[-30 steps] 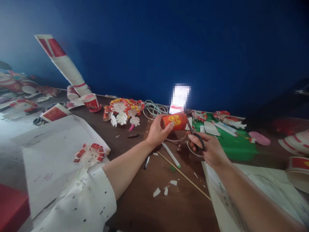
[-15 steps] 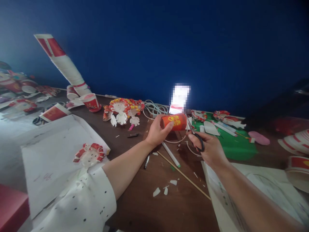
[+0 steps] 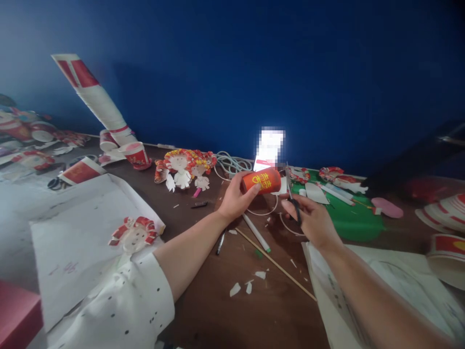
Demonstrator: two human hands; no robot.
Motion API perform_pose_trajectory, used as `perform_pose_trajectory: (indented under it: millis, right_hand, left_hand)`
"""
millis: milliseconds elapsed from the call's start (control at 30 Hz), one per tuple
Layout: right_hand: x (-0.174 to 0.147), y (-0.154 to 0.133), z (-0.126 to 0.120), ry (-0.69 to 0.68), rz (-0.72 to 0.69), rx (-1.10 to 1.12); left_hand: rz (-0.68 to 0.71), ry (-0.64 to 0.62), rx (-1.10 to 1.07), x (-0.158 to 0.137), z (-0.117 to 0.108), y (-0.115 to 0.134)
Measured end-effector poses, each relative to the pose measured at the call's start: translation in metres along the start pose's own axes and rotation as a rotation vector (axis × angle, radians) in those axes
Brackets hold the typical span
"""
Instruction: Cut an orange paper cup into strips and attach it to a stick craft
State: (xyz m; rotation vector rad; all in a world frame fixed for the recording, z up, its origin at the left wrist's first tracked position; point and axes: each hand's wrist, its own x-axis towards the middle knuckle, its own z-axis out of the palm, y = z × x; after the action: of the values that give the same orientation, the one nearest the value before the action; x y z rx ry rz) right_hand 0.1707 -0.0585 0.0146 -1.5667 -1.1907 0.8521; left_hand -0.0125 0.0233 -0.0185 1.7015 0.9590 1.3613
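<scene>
My left hand (image 3: 234, 196) is closed around an orange-red paper cup (image 3: 267, 180) with yellow lettering, held on its side above the table. In my right hand (image 3: 314, 218) is a pair of scissors (image 3: 297, 209) with black handles, its blades pointing up just right of the cup's end. A small white piece of paper (image 3: 280, 186) shows between the cup and the scissors. I cannot tell whether the blades touch the cup. Below the hands lie a white marker (image 3: 257, 233) and a thin wooden stick (image 3: 278, 264).
Paper scraps (image 3: 235, 289) are strewn on the brown table. Paper dolls (image 3: 178, 167) and coiled cable (image 3: 232, 162) lie behind, near a glowing screen (image 3: 269, 145). Left is a white sheet (image 3: 58, 242) with a doll; stacked paper cups (image 3: 109, 109) lean there. Right are a green sheet (image 3: 358, 225) and more cups (image 3: 448, 213).
The scissors have tilted more upright and their blades now stand clear to the right of the cup. The cup has turned slightly in my left hand.
</scene>
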Motion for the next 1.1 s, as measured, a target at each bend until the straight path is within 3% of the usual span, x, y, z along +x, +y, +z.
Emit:
perform_pose_trajectory:
  millis: [233,1100]
  right_hand:
    - [-0.005,0.000,0.001,-0.108,0.018,0.031]
    - [-0.005,0.006,0.004,-0.087,-0.098,-0.033]
  left_hand:
    - [-0.017,-0.061,-0.051,-0.001,0.000,0.003]
    - [-0.099,-0.089,-0.028,-0.002,0.000,0.006]
